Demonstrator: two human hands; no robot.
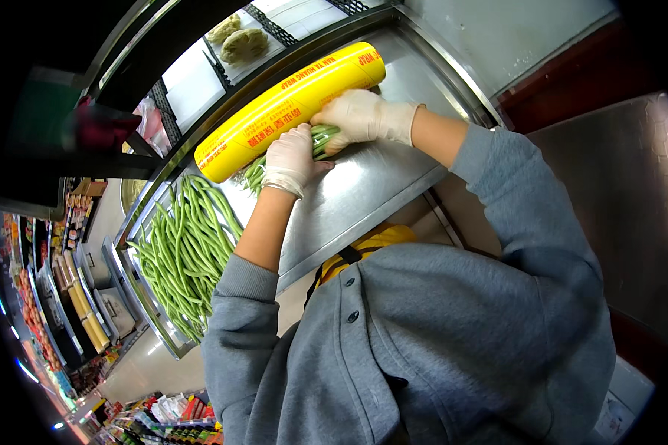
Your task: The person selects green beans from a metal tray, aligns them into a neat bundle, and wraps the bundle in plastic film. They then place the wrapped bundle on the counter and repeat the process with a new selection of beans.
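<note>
A small bundle of green beans [324,137] lies on the stainless steel worktable, in front of a large yellow roll of cling film [278,114]. My left hand [290,157], in a thin whitish glove, grips the bundle around its middle, the thumb towards me. Bean ends stick out to the left of that hand. My right hand [359,118], gloved the same way, holds the bundle's right end, its fingers against the roll. Clear film seems to lie by the bundle's left end, though the hands cover most of it.
Left of my left forearm a large pile of loose green beans [186,250] covers the end of the steel worktable [362,189], which has a raised rim. Beyond the back rim, cauliflower heads [245,45] sit on a white display. Store shelves [72,289] stand farther left.
</note>
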